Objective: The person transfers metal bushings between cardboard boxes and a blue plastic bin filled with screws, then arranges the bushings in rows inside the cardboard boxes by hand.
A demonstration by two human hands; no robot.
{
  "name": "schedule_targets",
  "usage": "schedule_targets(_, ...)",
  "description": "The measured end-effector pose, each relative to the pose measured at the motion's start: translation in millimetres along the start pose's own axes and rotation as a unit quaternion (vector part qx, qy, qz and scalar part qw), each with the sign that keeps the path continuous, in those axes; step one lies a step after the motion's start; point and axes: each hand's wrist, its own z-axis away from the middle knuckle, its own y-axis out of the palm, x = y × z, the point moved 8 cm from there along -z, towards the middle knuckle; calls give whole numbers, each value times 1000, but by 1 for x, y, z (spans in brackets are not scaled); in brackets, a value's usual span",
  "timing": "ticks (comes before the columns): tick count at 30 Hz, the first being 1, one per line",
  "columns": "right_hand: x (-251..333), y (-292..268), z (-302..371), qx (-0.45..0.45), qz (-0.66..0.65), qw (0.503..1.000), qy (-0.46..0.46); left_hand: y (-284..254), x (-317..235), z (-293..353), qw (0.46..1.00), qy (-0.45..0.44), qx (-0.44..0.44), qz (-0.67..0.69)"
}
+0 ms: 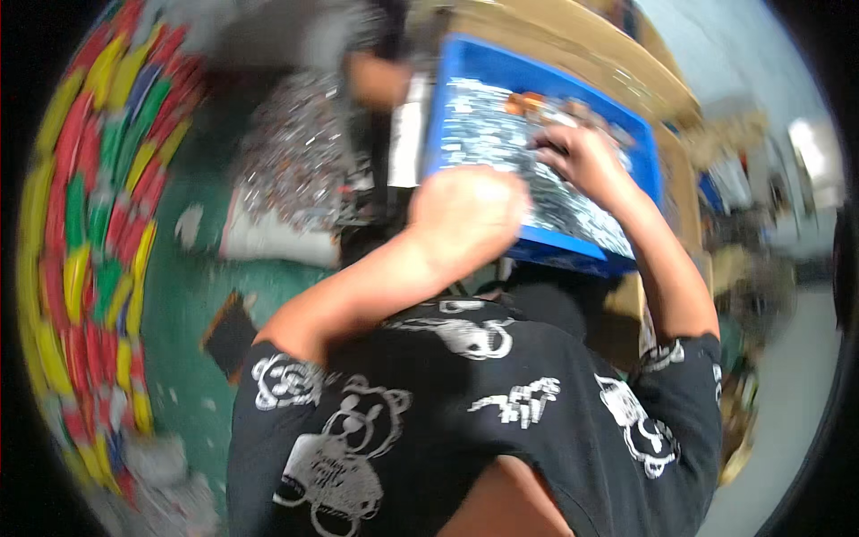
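A blue plastic bin [573,242] stands in front of me, holding many small silvery metal pieces [479,116]. Several orange-brown pieces [523,103] lie toward its far side. My right hand [582,161] is over the bin's contents, thumb and fingers apart and pointing left; nothing shows between them. By the bin's near left corner is my left hand [470,215], its back turned up. It is smeared by motion and its fingers are hidden, so anything it holds cannot be made out.
Cardboard [573,40] borders the bin behind and on the right. Left of it rises a dark upright [380,143] with a blurred brown shape [376,80]. Farther left, small shiny parts [291,152] are heaped on a white sack [273,237]. Red, yellow and green bundles [98,224] line the far left.
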Motion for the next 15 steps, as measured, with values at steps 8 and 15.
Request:
schedule_targets(8, 2, 31, -17, 37, 94, 994, 46, 1, 4, 10, 998, -6, -59, 32)
schedule_targets(15, 14, -5, -56, -9, -222, 949, 223, 4, 2, 9, 1000, 24, 3, -6)
